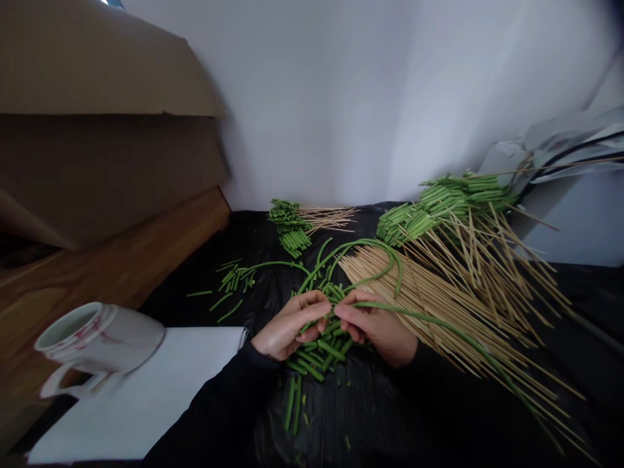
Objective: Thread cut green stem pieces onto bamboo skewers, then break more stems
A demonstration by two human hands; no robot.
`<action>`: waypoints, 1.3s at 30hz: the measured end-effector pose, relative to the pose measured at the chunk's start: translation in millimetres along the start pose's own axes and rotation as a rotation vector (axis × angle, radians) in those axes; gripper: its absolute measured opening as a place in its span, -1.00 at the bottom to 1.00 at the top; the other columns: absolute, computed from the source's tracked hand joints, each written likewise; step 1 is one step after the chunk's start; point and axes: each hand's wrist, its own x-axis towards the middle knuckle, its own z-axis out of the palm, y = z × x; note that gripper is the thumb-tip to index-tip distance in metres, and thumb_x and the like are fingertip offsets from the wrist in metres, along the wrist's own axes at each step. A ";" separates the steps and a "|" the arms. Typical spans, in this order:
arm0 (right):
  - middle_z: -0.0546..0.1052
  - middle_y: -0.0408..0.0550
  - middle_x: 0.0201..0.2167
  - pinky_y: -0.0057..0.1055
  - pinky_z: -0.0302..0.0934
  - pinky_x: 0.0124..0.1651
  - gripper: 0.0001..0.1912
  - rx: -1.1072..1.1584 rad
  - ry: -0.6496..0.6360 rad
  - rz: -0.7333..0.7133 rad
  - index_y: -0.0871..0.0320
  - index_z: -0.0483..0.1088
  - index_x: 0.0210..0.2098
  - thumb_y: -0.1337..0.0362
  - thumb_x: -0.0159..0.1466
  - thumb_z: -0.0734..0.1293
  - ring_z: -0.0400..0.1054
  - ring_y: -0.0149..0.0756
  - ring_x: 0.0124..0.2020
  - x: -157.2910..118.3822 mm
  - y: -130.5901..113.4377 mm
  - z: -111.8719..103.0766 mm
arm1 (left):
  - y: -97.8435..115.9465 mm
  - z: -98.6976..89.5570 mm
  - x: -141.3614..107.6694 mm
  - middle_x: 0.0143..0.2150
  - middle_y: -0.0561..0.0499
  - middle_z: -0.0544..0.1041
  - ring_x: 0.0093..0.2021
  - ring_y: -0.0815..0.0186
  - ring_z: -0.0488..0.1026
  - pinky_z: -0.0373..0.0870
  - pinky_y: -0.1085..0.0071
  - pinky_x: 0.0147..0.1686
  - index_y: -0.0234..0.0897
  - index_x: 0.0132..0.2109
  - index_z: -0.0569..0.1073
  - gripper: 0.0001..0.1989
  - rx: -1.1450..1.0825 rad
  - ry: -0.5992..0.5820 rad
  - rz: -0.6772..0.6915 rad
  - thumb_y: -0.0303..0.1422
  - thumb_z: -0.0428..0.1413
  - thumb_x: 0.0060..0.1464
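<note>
Blk plastic sheet (234, 240) on bench, white wall (316, 97) behind | L hand (290, 325) + R hand (375, 325) together, both pinching long green stem (429, 318) | stem held above cut green pcs (316, 354), bamboo skewers (439, 305) just to R

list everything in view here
uncut long beans: several, green, curving across the centre, one pinched by both hands
cut bean pieces: many, green, heaped under the hands, more scattered left
beans on skewers: two bundles, green and tan, at the back
loose bamboo skewers: many, pale tan, fanned right of the hands
mug: one, white with red marks, far left
paper sheet: one, white, left of the hands
plastic sheet: one, black, covering the work surface
wooden surface: one, brown, left
cardboard box: one, brown, upper left
wall: one, white, behind everything
plastic bags: count unclear, pale grey, back right
sleeves: two, black, foreground
left hand grip: one, centre left
right hand grip: one, centre
</note>
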 end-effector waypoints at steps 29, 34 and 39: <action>0.43 -0.23 -0.59 -0.53 0.03 -0.62 -0.74 0.017 0.015 -0.092 0.17 0.38 -0.42 0.09 0.11 0.40 0.19 -0.55 -0.67 4.3 -6.6 -13.7 | -4.1 -2.8 0.9 -0.59 0.13 0.33 -0.64 0.54 0.10 -0.09 0.52 -0.65 -0.38 -0.36 0.49 -0.69 0.242 0.010 -0.035 -0.18 0.27 -0.08; 0.42 -0.24 -0.62 -0.55 0.01 -0.63 -0.72 0.140 0.122 -0.064 0.16 0.38 -0.44 0.09 0.06 0.44 0.17 -0.56 -0.68 5.4 -10.6 -15.1 | -2.3 -1.7 -1.4 -0.56 0.13 0.30 -0.61 0.54 0.08 -0.13 0.51 -0.64 -0.38 -0.31 0.48 -0.69 0.200 0.047 0.011 -0.18 0.25 -0.05; 0.42 -0.24 -0.62 -0.56 0.00 -0.64 -0.73 0.153 0.136 -0.095 0.15 0.36 -0.46 0.11 0.05 0.45 0.17 -0.56 -0.68 6.2 -10.0 -14.4 | 0.0 -0.9 -1.6 -0.56 0.16 0.24 -0.63 0.58 0.00 -0.21 0.52 -0.65 -0.39 -0.32 0.45 -0.69 0.018 0.089 0.050 -0.19 0.26 -0.05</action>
